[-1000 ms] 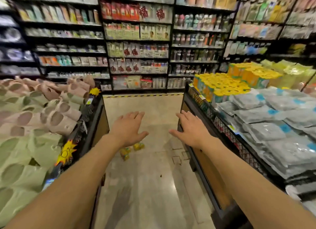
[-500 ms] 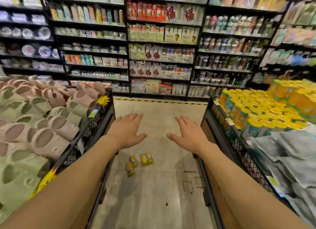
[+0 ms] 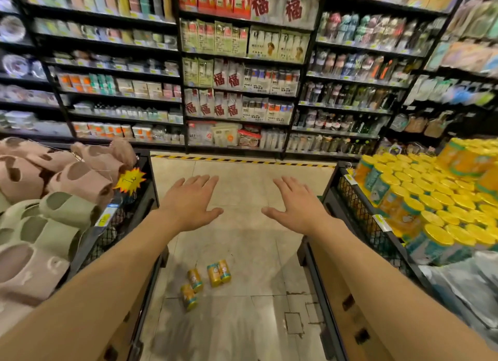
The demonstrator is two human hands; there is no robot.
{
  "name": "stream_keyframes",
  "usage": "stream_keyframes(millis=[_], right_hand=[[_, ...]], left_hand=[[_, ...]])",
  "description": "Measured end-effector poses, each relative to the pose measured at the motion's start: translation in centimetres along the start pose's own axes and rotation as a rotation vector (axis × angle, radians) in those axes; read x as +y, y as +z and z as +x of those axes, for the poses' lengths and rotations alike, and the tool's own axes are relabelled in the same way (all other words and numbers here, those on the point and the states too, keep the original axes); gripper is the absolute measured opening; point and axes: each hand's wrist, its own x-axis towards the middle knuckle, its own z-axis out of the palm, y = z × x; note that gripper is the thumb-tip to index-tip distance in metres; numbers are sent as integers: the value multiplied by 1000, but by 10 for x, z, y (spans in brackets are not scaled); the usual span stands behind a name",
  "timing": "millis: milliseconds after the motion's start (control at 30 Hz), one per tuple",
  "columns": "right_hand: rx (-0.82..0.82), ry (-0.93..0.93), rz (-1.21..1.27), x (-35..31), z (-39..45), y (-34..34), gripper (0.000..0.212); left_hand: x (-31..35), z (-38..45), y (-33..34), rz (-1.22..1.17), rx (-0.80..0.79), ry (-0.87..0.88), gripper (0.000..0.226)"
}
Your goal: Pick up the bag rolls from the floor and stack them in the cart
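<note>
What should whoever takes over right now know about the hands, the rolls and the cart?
Left hand: open, palm down, holding nothing, over the aisle.
Right hand: open, palm down, holding nothing.
Rolls: four yellow rolls on the floor between the bins: a pair lying side by side, one roll to its left, another nearer the camera.
Cart on the right is already stacked with matching yellow rolls.
Done: nothing picked up.
Left: pick up all four and stack them in the cart.
</note>
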Motion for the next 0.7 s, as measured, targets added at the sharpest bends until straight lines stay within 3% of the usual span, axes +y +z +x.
stream_keyframes(millis=[367, 700], right_hand=[[14, -3, 20, 53, 174, -11, 89], [-120, -125, -45, 112, 339, 56, 88]], left_hand=[[-37, 173, 17, -7, 0, -29, 87], [-76, 301, 99, -205, -73, -234, 88]])
